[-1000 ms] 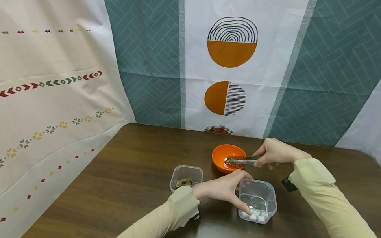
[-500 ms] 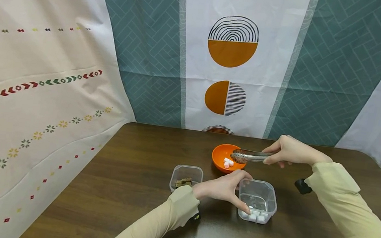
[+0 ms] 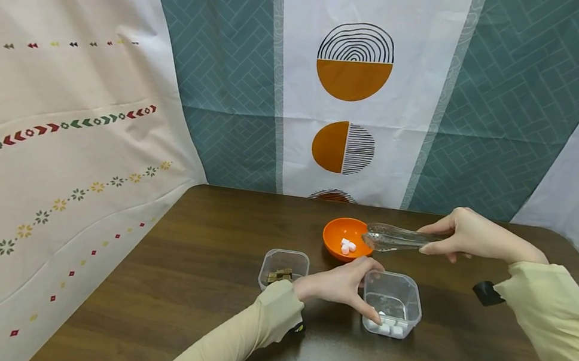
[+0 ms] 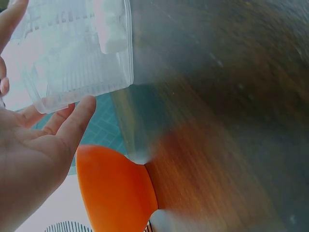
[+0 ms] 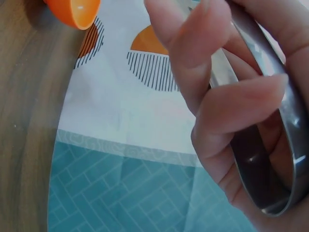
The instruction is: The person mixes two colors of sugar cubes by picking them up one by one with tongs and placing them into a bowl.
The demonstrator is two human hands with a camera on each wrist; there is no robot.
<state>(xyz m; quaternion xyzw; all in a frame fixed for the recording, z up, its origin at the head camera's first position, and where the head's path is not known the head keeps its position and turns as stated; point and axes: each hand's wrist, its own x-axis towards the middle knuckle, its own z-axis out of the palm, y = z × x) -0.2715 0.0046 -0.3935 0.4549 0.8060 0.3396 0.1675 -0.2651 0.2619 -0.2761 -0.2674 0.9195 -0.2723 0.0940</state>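
My right hand [image 3: 480, 235] pinches metal tongs [image 3: 396, 239], whose perforated tips hang over the right rim of the orange bowl [image 3: 331, 245] and hold nothing visible. A few pink and white marshmallows [image 3: 348, 247] lie in that bowl. In the right wrist view, fingers curl around the bent metal of the tongs [image 5: 293, 140]. My left hand [image 3: 337, 284] spans a clear plastic container [image 3: 414, 301], thumb at the near side and fingers at the far side. Several white marshmallows [image 3: 392, 327] lie at its near end. The left wrist view shows fingertips against the container wall [image 4: 63, 72].
A second clear container [image 3: 285, 257] with brown chunks [image 3: 279, 275] stands left of the bowl, partly behind my left wrist. The brown table [image 3: 155, 302] ends at a patterned curtain [image 3: 230, 137] at the back and a cream cloth on the left.
The tongs have risen out of the bowl and moved right with my right hand, leaving the marshmallows in the bowl. My left hand has stayed on the container.
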